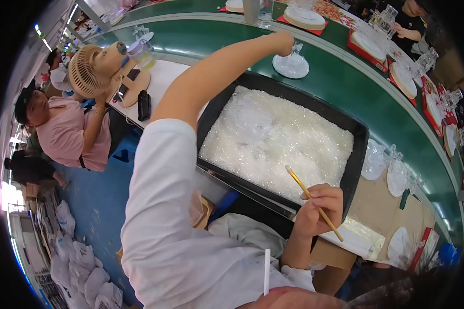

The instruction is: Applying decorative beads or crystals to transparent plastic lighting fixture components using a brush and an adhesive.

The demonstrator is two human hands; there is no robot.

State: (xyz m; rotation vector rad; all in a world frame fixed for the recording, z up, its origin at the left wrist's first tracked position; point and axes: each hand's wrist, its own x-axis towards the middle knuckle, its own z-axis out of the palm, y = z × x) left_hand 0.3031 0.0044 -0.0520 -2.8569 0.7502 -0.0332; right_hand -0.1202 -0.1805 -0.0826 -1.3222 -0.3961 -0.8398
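My left hand (282, 42) reaches far out over the green belt (340, 77) and closes on a small clear glass piece (296, 50) standing on a clear round dish (291, 67). My right hand (322, 206) rests at the near edge of a black tray (358, 154) and grips a thin wooden stick (314, 202) that points into the tray. The tray is filled with a heap of tiny clear crystals (278, 136).
More clear dishes (397, 177) lie to the tray's right on brown board. Plates on red mats (368, 49) ride the curved belt. A person in pink (67, 134) sits at left by a tan fan (87, 69). White bags (82, 273) pile on the blue floor.
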